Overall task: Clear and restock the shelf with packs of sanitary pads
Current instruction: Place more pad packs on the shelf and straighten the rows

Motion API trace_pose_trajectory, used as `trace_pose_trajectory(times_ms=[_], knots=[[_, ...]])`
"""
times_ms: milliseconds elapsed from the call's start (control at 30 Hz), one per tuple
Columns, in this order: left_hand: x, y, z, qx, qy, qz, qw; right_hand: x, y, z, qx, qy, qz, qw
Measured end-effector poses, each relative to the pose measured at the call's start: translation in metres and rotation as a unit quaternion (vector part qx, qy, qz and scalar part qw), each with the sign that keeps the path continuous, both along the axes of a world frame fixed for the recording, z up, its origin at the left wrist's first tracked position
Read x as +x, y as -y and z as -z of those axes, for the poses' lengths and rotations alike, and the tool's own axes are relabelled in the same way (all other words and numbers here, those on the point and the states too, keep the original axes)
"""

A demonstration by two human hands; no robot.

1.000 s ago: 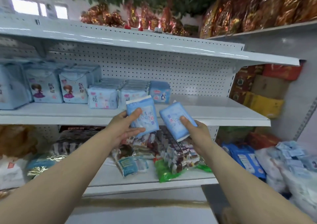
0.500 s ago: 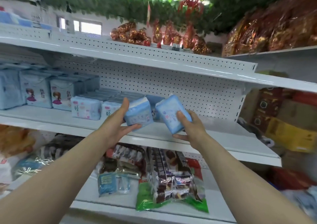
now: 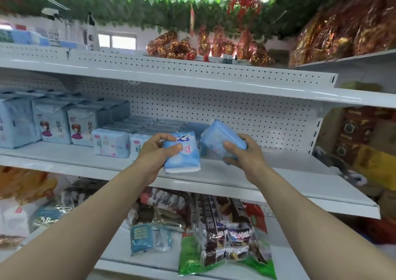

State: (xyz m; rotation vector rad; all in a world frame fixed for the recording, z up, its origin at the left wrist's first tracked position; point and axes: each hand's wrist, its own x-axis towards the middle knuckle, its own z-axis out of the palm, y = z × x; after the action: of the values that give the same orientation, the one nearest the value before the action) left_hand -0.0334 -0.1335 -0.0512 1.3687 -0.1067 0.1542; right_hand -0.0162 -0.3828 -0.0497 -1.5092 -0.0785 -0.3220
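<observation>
Gripping a blue pad pack [image 3: 184,158] in the left hand [image 3: 157,152], thumb across its front, low over the white shelf [image 3: 246,178]; touching or not, hard to tell. Holding a second blue pack [image 3: 221,137], tilted, in the right hand [image 3: 243,154], just beside the first. Farther left on the shelf, rows of stocked packs [image 3: 111,143].

A small shop: white pegboard shelving [image 3: 214,110], stacked packaged goods [image 3: 53,127], snack bags [image 3: 225,232].
</observation>
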Motion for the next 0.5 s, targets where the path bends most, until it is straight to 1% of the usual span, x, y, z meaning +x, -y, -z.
trace_pose_trajectory(times_ms=[133, 267, 433, 500], knots=[[0.012, -0.006, -0.001, -0.002, 0.000, 0.034, 0.999, 0.008, -0.002, 0.001, 0.007, 0.005, 0.026, 1.000], [0.025, -0.010, -0.004, -0.016, 0.002, 0.055, 0.998, 0.018, -0.005, 0.004, 0.043, -0.023, 0.052, 0.997], [0.040, -0.016, -0.004, -0.024, 0.003, 0.058, 0.998, 0.032, -0.005, 0.011, 0.003, -0.038, 0.126, 0.991], [0.048, -0.019, -0.004, -0.032, 0.002, 0.060, 0.998, 0.034, -0.005, 0.014, 0.001, -0.041, 0.148, 0.988]])
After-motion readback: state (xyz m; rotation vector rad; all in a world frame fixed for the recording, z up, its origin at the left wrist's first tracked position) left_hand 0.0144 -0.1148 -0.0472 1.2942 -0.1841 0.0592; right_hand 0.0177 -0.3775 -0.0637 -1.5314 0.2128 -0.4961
